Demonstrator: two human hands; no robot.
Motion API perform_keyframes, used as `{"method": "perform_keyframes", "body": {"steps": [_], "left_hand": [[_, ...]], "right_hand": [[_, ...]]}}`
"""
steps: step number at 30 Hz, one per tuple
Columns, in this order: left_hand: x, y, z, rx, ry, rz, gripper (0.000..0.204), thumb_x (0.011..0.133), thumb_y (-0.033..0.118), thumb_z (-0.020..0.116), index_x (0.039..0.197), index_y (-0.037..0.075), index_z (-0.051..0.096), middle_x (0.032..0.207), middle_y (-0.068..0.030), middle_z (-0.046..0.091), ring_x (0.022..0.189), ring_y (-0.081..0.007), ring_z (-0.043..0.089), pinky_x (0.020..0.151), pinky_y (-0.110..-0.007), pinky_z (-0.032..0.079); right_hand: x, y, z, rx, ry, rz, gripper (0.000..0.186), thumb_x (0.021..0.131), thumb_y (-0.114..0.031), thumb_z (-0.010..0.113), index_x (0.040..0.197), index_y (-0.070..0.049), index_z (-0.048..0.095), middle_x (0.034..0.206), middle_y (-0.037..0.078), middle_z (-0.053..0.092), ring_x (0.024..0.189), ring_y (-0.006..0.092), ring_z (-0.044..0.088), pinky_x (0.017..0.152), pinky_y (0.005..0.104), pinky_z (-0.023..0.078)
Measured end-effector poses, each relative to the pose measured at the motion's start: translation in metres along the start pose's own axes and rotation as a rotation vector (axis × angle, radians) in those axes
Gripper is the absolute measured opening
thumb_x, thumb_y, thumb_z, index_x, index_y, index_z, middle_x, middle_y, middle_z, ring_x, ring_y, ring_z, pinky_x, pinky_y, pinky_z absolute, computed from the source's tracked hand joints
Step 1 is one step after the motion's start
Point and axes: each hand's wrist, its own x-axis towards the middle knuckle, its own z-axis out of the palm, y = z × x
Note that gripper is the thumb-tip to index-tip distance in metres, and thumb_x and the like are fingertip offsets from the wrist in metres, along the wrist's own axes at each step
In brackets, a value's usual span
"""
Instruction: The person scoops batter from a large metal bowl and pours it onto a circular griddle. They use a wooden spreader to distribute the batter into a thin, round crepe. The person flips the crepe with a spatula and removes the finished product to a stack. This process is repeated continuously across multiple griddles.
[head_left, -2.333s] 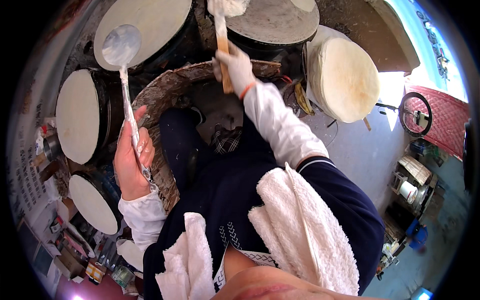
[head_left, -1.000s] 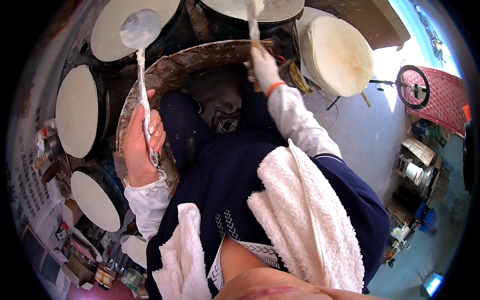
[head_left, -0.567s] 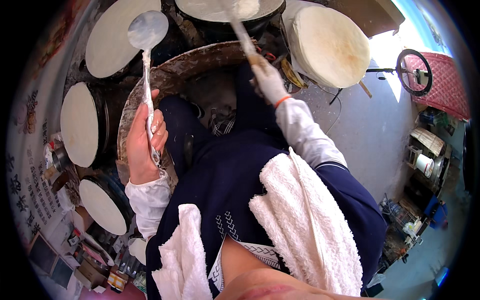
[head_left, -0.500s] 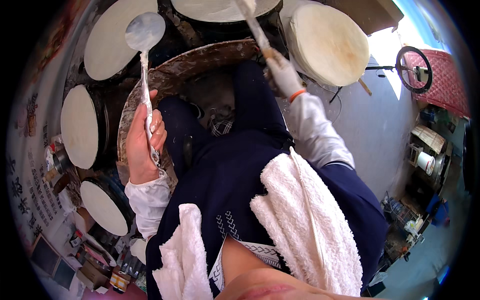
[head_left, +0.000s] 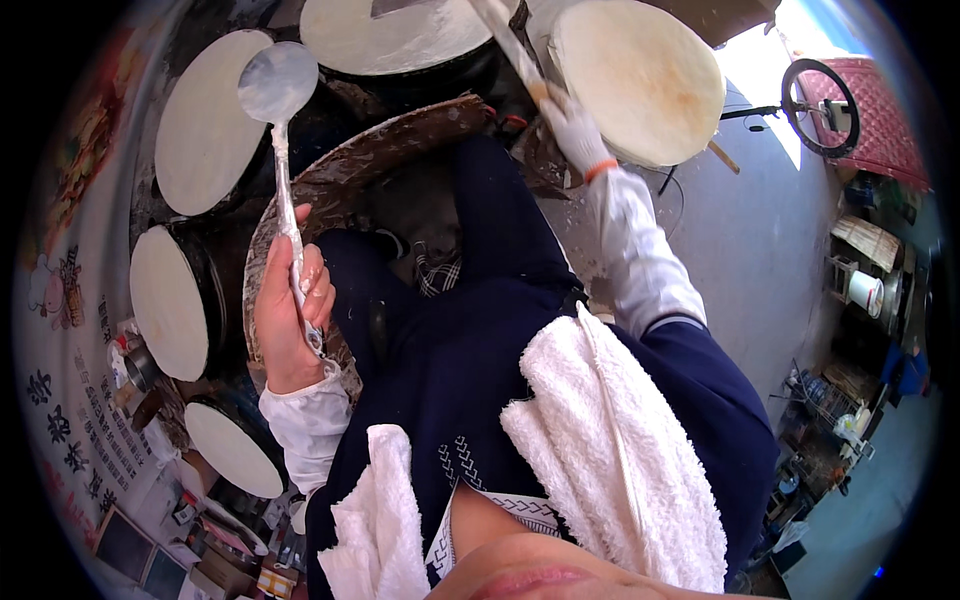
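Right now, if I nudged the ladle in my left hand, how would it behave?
The ladle would probably be stiff, its long handle looking like metal. Pale smears suggest it could slip. Gripped low by your left hand, it may tip toward its round head.

Saw smooth, shiny metal in the ladle [head_left: 278, 85], smeared whitish along its handle [head_left: 283, 180]; noticed pale, smudged coating and wood-like tan on the stick [head_left: 511, 47]; made out fluffy, matt terry cloth in the towel [head_left: 620, 450], smooth dark cloth in the trousers [head_left: 500, 220]; found rough, flaking brown on the curved rim [head_left: 395, 138], matt smoothness on the stacked rounds [head_left: 640, 85].
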Motion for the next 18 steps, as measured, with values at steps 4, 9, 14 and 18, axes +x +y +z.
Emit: {"method": "perform_keyframes", "body": {"steps": [4,9,14,18], "left_hand": [[0.015,0.003,0.012,-0.019,-0.046,-0.052,0.04,0.109,0.022,0.038,0.142,-0.001,0.041,0.068,0.0013,0.042,0.045,-0.0016,0.036,0.039,-0.017,0.031],[0.016,0.007,0.015,0.0,0.002,-0.051,0.04,0.11,0.023,0.038,0.142,-0.001,0.042,0.067,0.0013,0.041,0.044,-0.002,0.036,0.039,-0.017,0.031],[0.024,0.006,0.004,-0.032,0.074,-0.042,0.04,0.11,0.024,0.037,0.142,0.0,0.041,0.067,0.0011,0.04,0.044,-0.0025,0.036,0.038,-0.017,0.031],[0.03,0.012,0.01,-0.017,0.042,-0.071,0.041,0.11,0.025,0.036,0.142,0.0,0.04,0.067,0.0012,0.041,0.044,-0.0024,0.036,0.038,-0.017,0.032]], "right_hand": [[0.091,-0.015,0.0,-0.497,0.354,-0.225,0.038,0.099,-0.035,0.051,0.131,-0.016,0.056,0.103,0.028,0.068,0.099,0.0487,0.064,0.086,0.0555,0.05],[0.087,-0.022,0.025,-0.498,0.4,-0.229,0.039,0.099,-0.033,0.05,0.136,-0.02,0.053,0.105,0.028,0.068,0.097,0.0484,0.065,0.087,0.0541,0.051],[0.132,-0.016,0.029,-0.445,0.394,-0.138,0.042,0.098,-0.03,0.051,0.14,-0.021,0.051,0.109,0.026,0.068,0.101,0.047,0.064,0.089,0.0531,0.051],[0.195,-0.038,0.009,-0.402,0.436,-0.139,0.037,0.097,-0.029,0.051,0.127,-0.012,0.063,0.112,0.022,0.069,0.106,0.041,0.065,0.09,0.0471,0.052]]}}
